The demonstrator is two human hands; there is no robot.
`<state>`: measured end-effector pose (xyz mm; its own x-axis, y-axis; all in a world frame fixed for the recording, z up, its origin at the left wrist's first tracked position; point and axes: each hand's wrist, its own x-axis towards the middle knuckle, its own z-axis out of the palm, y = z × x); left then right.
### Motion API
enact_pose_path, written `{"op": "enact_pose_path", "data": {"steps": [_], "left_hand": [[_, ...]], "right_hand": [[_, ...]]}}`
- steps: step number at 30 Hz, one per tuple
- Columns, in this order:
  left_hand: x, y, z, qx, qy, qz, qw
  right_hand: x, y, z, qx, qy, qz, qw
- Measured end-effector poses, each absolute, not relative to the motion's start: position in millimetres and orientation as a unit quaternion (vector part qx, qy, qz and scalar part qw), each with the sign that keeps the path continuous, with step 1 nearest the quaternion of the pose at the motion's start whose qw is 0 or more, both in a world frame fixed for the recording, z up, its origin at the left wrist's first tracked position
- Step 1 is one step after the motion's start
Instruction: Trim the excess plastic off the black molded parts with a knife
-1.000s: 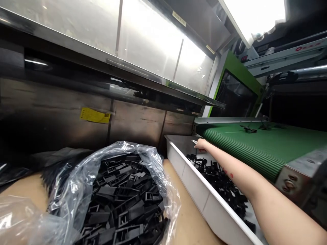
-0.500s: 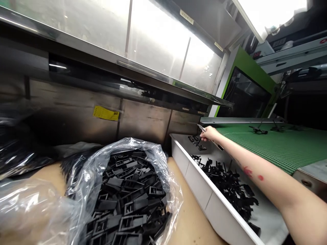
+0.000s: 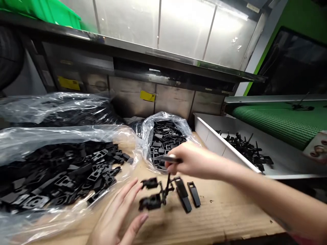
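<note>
One moulded sprue (image 3: 167, 192) hangs at frame centre from the closed right hand (image 3: 190, 160), not yet separated; the left hand (image 3: 120, 217) waits open below, empty.

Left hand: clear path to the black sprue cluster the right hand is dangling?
Probably yes. The left hand is open just beside the sprue cluster, held by the right hand above bare cardboard.

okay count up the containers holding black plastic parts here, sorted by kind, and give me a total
Clear plastic bags of black parts: 3, the small open bag, the wide front bag and the rear bag.
White trays of black parts: 1, the white tray.
Total: 4.
</note>
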<state>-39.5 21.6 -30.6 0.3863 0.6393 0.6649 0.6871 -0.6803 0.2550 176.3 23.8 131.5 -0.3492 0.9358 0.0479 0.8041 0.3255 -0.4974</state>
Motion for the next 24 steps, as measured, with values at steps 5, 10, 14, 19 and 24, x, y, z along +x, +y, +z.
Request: {"op": "enact_pose_path", "data": {"steps": [5,10,14,19,24], "left_hand": [[-38,14,-25,-0.875,-0.343,-0.327,0.101],[-42,16,-22,-0.881,-0.337,-0.315,0.104],[-36,19,-19,-0.879,-0.322,-0.303,0.18],[-31,21,-20,-0.875,-0.328,-0.289,0.207],[-37,22,-31,-0.872,-0.337,-0.298,0.193]], "right_hand": [[158,37,98,-0.517,-0.794,0.279,0.159],[146,32,91,-0.532,-0.793,0.225,0.193],[133,30,88,-0.534,-0.806,0.167,0.193],[131,32,90,-0.529,-0.822,0.132,0.167],[118,24,90,-0.51,-0.834,0.147,0.155]]}}
